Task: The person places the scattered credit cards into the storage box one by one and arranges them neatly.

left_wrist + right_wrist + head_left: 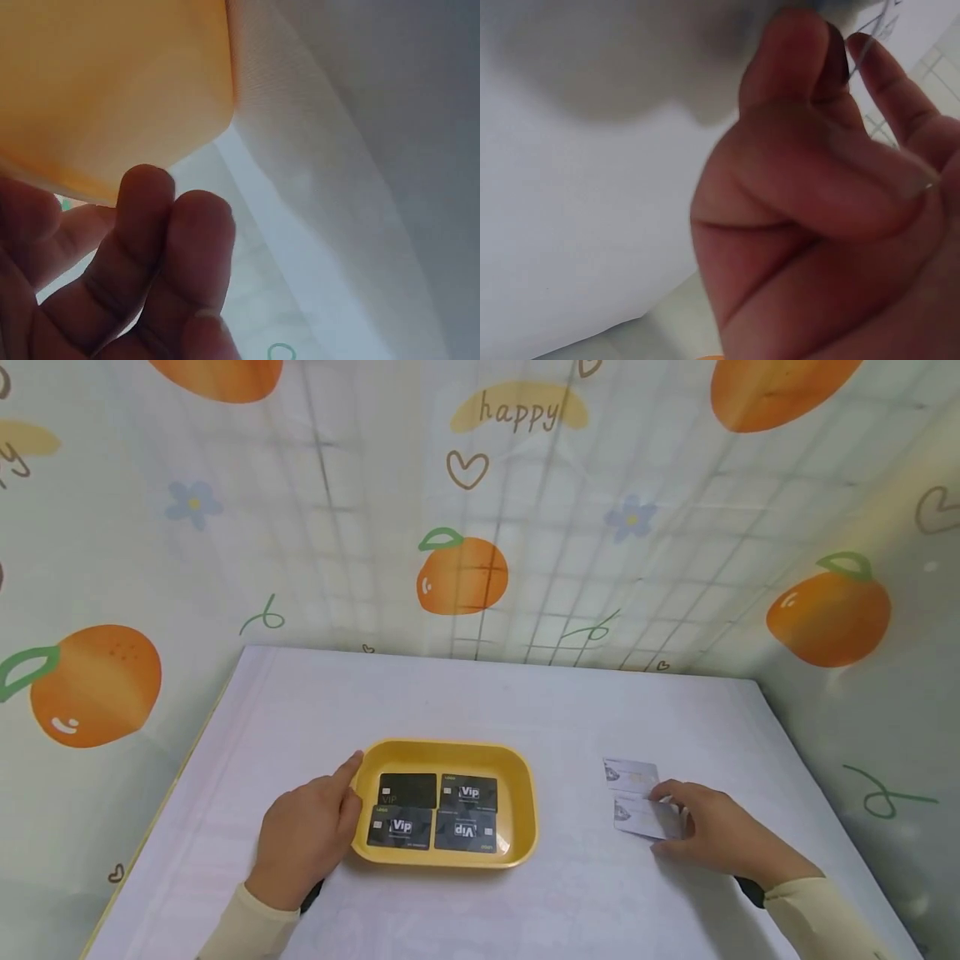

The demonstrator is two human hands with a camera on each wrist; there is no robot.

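Observation:
A yellow tray stands on the table with several dark VIP cards inside, in two rows. At its left side, my left hand holds the rim with thumb and forefinger; the left wrist view shows the tray's outer wall above the curled fingers. To the right of the tray lie two silvery cards, a far card and a near card. My right hand pinches the near card at its right edge. In the right wrist view, a thin card edge shows between the fingers.
A white-covered table carries the tray and cards. Behind it hangs a curtain printed with oranges and hearts, which also closes off both sides. White tabletop lies between the tray and the silvery cards.

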